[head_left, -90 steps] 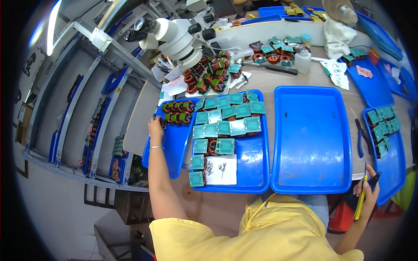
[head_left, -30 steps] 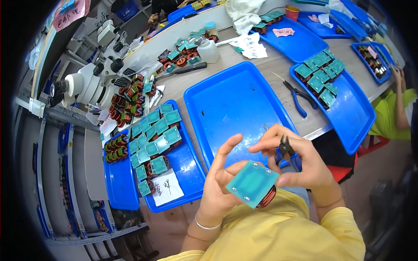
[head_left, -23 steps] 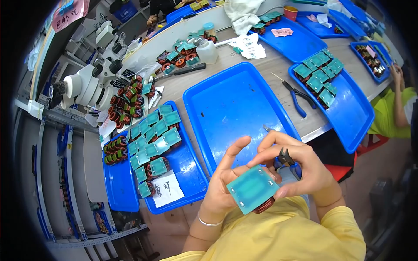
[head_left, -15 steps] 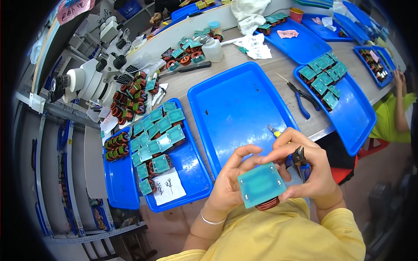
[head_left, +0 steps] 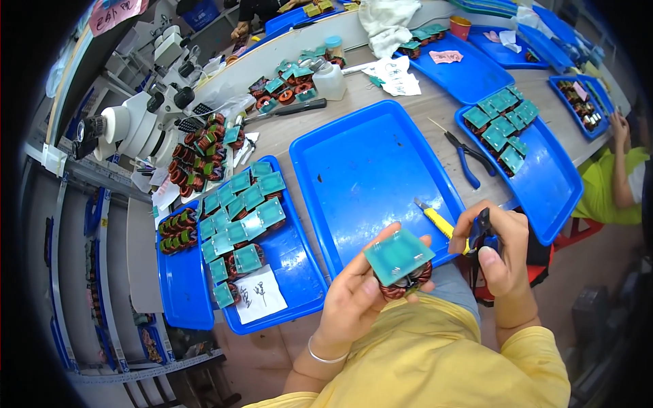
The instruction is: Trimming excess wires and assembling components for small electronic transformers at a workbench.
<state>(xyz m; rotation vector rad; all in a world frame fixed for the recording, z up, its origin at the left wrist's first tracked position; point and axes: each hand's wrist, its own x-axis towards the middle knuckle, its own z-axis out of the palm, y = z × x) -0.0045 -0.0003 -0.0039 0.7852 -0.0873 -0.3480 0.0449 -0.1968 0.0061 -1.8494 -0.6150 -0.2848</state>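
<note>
A toroidal coil with a square green circuit board [head_left: 399, 256] on top rests in my left hand [head_left: 354, 299], fingers closed around its copper winding. Solder points dot the board's edges. My right hand [head_left: 505, 248], apart from the coil and to its right, grips small cutting pliers [head_left: 483, 230] with dark jaws pointing up; their handles are mostly hidden in the palm. Beside those fingers a yellow utility knife [head_left: 437, 219] lies at the near right side of the large blue tray [head_left: 381, 163], its far end partly covered by the hand.
Left, a blue tray [head_left: 299, 285] carries several board-topped coils and a white paper note [head_left: 258, 294]. Blue-handled pliers [head_left: 469, 160] lie right of the large tray, before another blue tray [head_left: 551, 183] of coils. Microscopes [head_left: 136, 126] stand far left. Another person's arm [head_left: 620, 160] is far right.
My right hand has drawn away from the coil to the right with the cutting pliers. The coil stays in my left hand, now tilted, showing more winding. More of the utility knife shows.
</note>
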